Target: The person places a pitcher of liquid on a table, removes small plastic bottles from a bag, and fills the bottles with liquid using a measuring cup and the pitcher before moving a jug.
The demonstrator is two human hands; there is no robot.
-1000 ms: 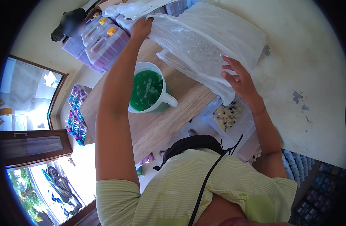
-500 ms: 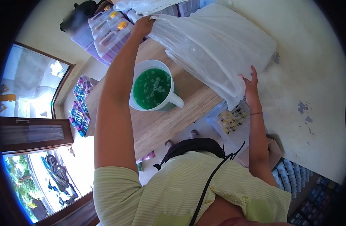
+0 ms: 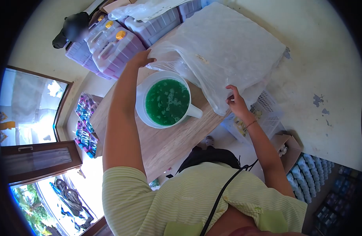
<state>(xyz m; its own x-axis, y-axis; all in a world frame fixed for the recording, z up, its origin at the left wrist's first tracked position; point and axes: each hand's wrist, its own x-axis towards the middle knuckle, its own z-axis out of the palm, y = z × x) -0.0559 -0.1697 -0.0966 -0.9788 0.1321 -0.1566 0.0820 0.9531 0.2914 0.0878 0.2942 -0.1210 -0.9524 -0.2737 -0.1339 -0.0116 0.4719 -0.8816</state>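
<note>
Plastic bag (image 3: 236, 47), squarish and aslant, loose edge toward the pitcher (image 3: 194, 111)

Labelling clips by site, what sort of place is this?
Probably a small workroom or storeroom for liquid products: large yellow-capped jugs, and a pitcher of green liquid on a wood-look table.

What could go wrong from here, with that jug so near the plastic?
The plastic lies close beside the open jug; shifting it could dip an edge into the green liquid. The jug's handle juts toward the right hand's side, so a sweep might knock it and spill.
</note>
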